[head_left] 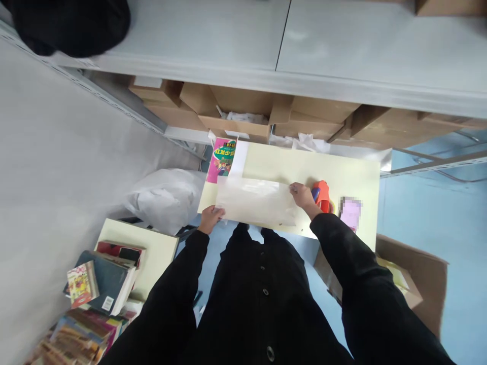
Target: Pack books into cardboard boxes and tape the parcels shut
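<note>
In the head view, a thin, shiny sheet (254, 200) is seen on the pale surface (353, 180). It is placed by the near edge, toward the near left corner. Its left end is held by the left hand (210, 219), with the near left corner of the sheet pinched between thumb and fingers. The far right corner is pinched by the curled fingers of the right hand (302, 194).

The sheet should be very light, soft and bendy, and a bit slippery. It could be creased or torn if pulled hard, so it is best held by its corners or short ends, with both hands. Its long axis is laid from left to right, nearly in line with the near edge of the surface. No front or back end can be told.

At the far left corner of the surface, a pink book (220, 159) is found, with white paper (239, 158) beside it. An orange tape holder (321, 196) is set just beside the right hand. A pink thing (350, 213), partly blurred, is left near the right edge.
</note>
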`<state>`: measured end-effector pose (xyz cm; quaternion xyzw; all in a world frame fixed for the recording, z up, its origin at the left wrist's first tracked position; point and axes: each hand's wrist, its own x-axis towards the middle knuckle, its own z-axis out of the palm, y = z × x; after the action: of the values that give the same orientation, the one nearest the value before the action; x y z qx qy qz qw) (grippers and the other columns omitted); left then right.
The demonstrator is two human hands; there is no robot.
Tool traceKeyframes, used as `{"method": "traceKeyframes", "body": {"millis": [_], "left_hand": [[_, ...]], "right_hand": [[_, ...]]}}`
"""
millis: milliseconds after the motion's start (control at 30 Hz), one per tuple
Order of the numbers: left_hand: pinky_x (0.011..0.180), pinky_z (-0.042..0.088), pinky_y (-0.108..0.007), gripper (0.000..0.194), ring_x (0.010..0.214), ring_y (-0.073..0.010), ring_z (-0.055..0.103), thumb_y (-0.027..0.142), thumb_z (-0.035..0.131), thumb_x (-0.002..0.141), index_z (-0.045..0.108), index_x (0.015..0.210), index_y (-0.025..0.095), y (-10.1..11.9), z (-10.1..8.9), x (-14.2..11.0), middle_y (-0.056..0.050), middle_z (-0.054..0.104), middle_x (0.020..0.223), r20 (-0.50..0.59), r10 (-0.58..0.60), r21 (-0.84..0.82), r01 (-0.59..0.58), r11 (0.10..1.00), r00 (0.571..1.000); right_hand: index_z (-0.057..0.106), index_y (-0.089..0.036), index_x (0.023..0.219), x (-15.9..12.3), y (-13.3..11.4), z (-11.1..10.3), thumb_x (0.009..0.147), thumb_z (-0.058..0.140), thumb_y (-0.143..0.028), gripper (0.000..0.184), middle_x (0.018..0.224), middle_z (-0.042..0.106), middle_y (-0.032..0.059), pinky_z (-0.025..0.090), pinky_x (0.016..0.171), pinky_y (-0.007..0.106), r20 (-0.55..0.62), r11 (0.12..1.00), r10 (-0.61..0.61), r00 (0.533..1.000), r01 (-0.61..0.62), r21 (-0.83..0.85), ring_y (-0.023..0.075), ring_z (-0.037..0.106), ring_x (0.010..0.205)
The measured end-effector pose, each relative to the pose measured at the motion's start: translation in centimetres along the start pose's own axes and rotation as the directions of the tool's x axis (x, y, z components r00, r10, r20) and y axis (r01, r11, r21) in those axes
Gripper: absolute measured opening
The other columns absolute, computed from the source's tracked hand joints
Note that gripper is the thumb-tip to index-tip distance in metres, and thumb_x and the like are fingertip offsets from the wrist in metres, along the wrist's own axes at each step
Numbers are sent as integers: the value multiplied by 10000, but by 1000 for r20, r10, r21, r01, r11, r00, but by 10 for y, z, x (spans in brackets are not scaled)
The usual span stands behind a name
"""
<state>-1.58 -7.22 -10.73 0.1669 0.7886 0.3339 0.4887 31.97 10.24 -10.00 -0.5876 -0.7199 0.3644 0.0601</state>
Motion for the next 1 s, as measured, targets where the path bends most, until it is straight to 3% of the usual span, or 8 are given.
{"method": "traceKeyframes", "body": {"millis": [167, 267, 333, 400, 500, 633, 800, 1000], "left_hand": [[678, 503, -312, 222, 700, -194, 638, 274, 710, 588, 611, 757, 171, -18, 4, 20, -16, 645, 678, 0, 1, 169, -1, 986, 1000], [818, 476, -364, 256, 839, -247, 650, 225, 704, 581, 609, 815, 181, -22, 1, 24, -39, 656, 736, -42, 16, 273, -4, 962, 999], [941, 417, -419, 374, 1016, -296, 610, 220, 694, 605, 602, 963, 162, -20, 0, 22, -108, 664, 927, -84, 118, 397, -76, 915, 989], [1032, 335, -469, 511, 1192, -336, 502, 237, 658, 667, 543, 1153, 126, -14, 2, 17, -185, 584, 1174, -72, 324, 567, -229, 791, 943], [1090, 267, -470, 539, 1315, -341, 372, 247, 573, 766, 482, 1280, 116, -4, 12, 8, -209, 458, 1352, 194, 545, 698, -505, 508, 816], [1124, 210, -466, 549, 1397, -339, 265, 237, 569, 783, 489, 1321, 163, 6, 30, 8, -173, 373, 1469, 596, 447, 622, -735, 268, 667], [1128, 133, -550, 790, 1433, -389, 135, 262, 679, 707, 369, 1423, 135, 5, 27, 25, -212, 237, 1536, 647, 321, 670, -717, 193, 692], [1124, 187, -542, 814, 1442, -367, 117, 333, 662, 744, 311, 1452, 138, 1, 11, 34, -189, 180, 1560, 641, 254, 727, -679, 102, 725]], "right_hand": [[652, -132, 1023, -10, 15, 29, 820, 436, -144, 297, 987, 678, 152, 466, 823, 352, -61, 995, 22, 998, -28, -94, 261, 621, 910], [617, -126, 1104, -19, 19, 43, 813, 428, -143, 347, 1010, 654, 166, 461, 842, 385, -120, 994, 45, 992, -56, -92, 283, 597, 949], [562, -99, 1192, -26, 19, 50, 811, 440, -155, 404, 1086, 615, 193, 443, 882, 415, -192, 993, 28, 981, -49, -104, 305, 561, 1019], [498, -76, 1267, -32, 15, 53, 814, 460, -176, 466, 1182, 558, 217, 405, 935, 456, -277, 988, -4, 961, -40, -151, 328, 505, 1100], [475, -105, 1300, -42, 5, 54, 832, 455, -172, 473, 1256, 508, 208, 367, 959, 483, -307, 973, -59, 950, -15, -232, 338, 457, 1142], [552, -160, 1232, -56, -5, 55, 840, 475, -145, 400, 1261, 518, 179, 383, 917, 457, -92, 941, -132, 987, 96, -326, 330, 463, 1105], [544, -169, 1256, -64, 5, 56, 814, 570, -153, 443, 1332, 473, 179, 388, 917, 449, 9, 924, -39, 999, 39, -380, 335, 447, 1138], [517, -165, 1284, -64, 19, 55, 802, 622, -195, 495, 1340, 474, 168, 414, 925, 437, 101, 915, 14, 995, 28, -403, 323, 461, 1157]]}}
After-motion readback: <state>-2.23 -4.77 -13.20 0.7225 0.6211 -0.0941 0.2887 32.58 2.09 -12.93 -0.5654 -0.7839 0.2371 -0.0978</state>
